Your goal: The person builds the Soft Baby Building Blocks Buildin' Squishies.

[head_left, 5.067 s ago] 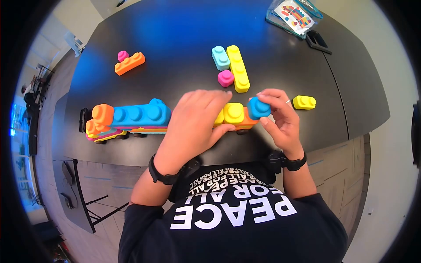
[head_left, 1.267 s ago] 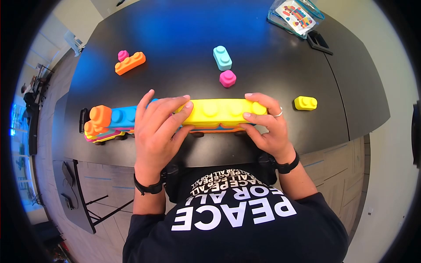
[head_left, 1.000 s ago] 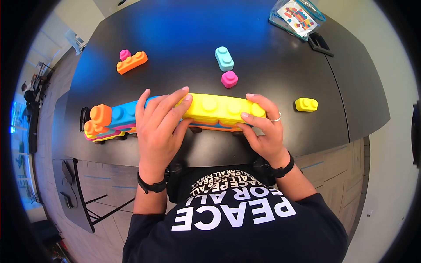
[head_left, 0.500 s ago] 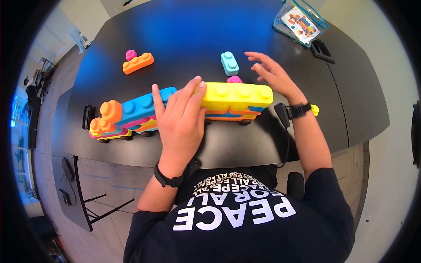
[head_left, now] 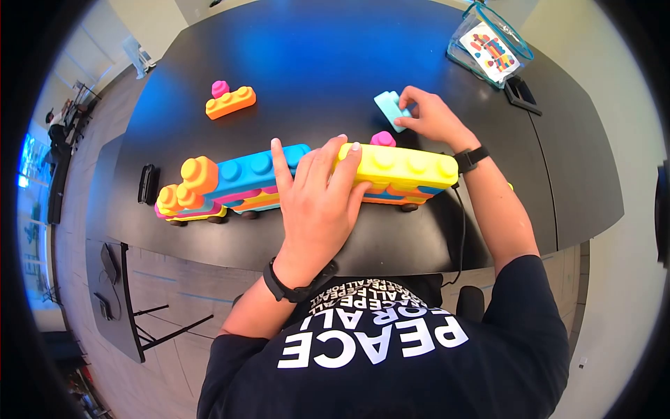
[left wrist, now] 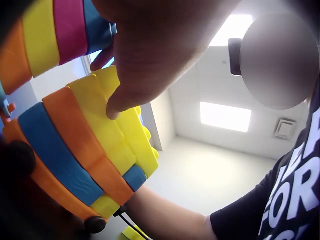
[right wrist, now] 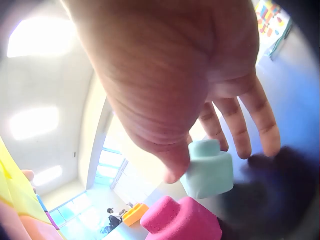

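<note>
In the head view the left hand grips the near end of a long yellow block on top of the rear car of a wheeled block train. Its thumb lies on the yellow side in the left wrist view, beside stacked orange and blue layers. The front car carries a long blue block and orange blocks. Beyond the train, the right hand pinches a light teal block between thumb and fingers. A pink block stands close to the teal block in the right wrist view.
At the back left lies an orange block beside a small pink one. A clear bag with a printed card and a black frame are at the back right. A black object lies left of the train.
The long yellow block has gone from the tabletop onto the train. The right hand has let go of it, moved up and away, and taken hold of the teal block, which has tilted.
</note>
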### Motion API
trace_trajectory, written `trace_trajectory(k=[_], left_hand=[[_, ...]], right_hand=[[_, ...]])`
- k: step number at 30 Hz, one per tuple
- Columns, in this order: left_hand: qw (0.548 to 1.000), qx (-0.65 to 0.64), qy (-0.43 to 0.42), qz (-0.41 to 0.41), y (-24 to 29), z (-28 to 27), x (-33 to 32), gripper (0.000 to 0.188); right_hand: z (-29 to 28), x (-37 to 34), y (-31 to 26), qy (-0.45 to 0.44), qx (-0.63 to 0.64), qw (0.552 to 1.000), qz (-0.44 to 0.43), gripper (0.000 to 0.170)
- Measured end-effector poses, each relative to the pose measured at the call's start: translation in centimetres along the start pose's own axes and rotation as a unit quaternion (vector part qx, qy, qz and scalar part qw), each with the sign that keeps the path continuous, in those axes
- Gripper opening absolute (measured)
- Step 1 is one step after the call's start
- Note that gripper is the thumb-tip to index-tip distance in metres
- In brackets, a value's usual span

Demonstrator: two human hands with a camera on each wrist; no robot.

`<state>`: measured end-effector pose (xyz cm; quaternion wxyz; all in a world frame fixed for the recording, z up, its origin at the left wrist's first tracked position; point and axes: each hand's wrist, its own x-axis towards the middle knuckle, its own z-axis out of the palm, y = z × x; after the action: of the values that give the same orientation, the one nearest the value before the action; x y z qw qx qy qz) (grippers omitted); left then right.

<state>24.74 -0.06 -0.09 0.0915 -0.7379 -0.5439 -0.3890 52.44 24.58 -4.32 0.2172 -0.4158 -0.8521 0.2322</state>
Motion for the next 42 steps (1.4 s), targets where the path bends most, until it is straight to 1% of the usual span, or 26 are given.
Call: trace_trajectory(k=[1, 2, 3, 5, 7, 9, 11, 13, 15, 17, 20, 26, 29, 34, 38, 41, 42], left_hand=[[1.000, 0.010, -0.007, -0.004, 0.2, 0.0, 0.0, 0.059], [1.000, 0.015, -0.007, -0.005, 0.3, 0.0, 0.1, 0.059], [1.000, 0.019, -0.007, -0.006, 0.4, 0.1, 0.1, 0.058], [1.000, 0.024, -0.003, -0.009, 0.5, 0.3, 0.1, 0.059], [1.000, 0.024, 0.004, -0.011, 0.7, 0.6, 0.1, 0.060], [1.000, 0.028, 0.003, -0.011, 0.8, 0.6, 0.1, 0.060], [1.000, 0.030, 0.003, -0.008, 0.9, 0.7, 0.2, 0.060], [1.000, 0.031, 0.003, -0.003, 1.0, 0.8, 0.2, 0.060], [1.000, 0.027, 0.004, 0.000, 1.0, 0.8, 0.2, 0.060], [1.000, 0.025, 0.004, 0.001, 1.0, 0.7, 0.1, 0.059], [1.000, 0.025, 0.006, 0.001, 0.8, 0.5, 0.0, 0.059], [1.000, 0.024, 0.014, 0.003, 0.3, 0.6, -0.1, 0.061], [1.000, 0.021, 0.013, 0.001, -0.3, 0.4, -0.3, 0.062], [1.000, 0.007, 0.012, 0.006, -1.9, 0.0, -0.7, 0.064], [1.000, 0.019, 0.002, -0.006, -2.4, -0.6, -0.8, 0.063], [0.999, 0.035, -0.007, -0.008, -2.3, -1.2, -0.7, 0.066], [0.999, 0.040, -0.011, -0.008, -2.0, -1.8, -0.3, 0.068]], right_hand=[[-0.5, -0.5, 0.3, 0.018, 0.003, 1.000, -0.010, 0.038], [-1.5, -1.3, -0.2, 0.039, 0.042, 0.998, -0.004, 0.039], [-2.9, -1.9, -0.8, 0.043, 0.036, 0.998, 0.019, 0.037], [-5.2, -3.3, -2.2, 0.101, 0.110, 0.989, -0.020, 0.033], [-7.6, -5.8, -5.9, 0.130, 0.217, 0.967, -0.016, 0.030], [-8.6, -8.1, -8.9, 0.144, 0.214, 0.963, -0.082, 0.031], [-7.9, -9.7, -12.1, 0.164, 0.208, 0.953, -0.148, 0.032], [-7.5, -10.7, -14.3, 0.129, 0.146, 0.966, -0.172, 0.031], [-6.7, -10.4, -14.7, 0.119, 0.056, 0.963, -0.235, 0.032], [-5.4, -10.5, -14.6, 0.112, 0.048, 0.967, -0.225, 0.033], [-5.0, -10.6, -14.3, 0.117, 0.060, 0.964, -0.231, 0.034], [-4.2, -10.3, -14.2, 0.083, 0.093, 0.964, -0.236, 0.037], [-3.8, -10.3, -14.6, 0.070, 0.081, 0.967, -0.231, 0.035], [-2.0, -10.0, -15.0, 0.095, 0.081, 0.963, -0.240, 0.038], [-0.7, -9.4, -15.2, 0.114, 0.082, 0.958, -0.249, 0.040], [-0.1, -9.3, -15.3, 0.123, 0.060, 0.956, -0.259, 0.049], [-0.2, -9.2, -15.3, 0.122, 0.081, 0.953, -0.264, 0.051]])
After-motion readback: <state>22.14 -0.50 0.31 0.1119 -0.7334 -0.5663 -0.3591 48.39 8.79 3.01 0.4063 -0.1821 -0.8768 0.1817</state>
